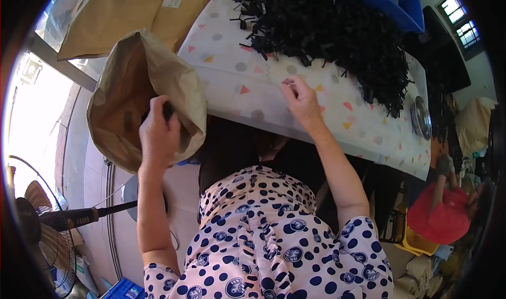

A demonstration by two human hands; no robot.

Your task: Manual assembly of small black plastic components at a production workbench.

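Note:
At the mouth of a large brown paper bag (182, 83), my left hand (158, 133) has its fingers curled around a small black piece (167, 111). The bag stands wide-mouthed beside the table's left edge. Over the patterned tablecloth my right hand (301, 100) is closed in a pinch, thumb against finger. A tiny pale bit may show at its fingertips, too small to name. Beyond that hand, a big heap of small black pieces with thin strips (327, 30) covers the far part of the table (232, 96).
A blue plastic tub (414, 9) tips over the heap's far side. A metal bowl (420, 118) rests at the table's right end. Flat brown paper (132, 14) lies at far left, a fan (45, 214) stands at lower left. Another person in red (440, 212) sits at right.

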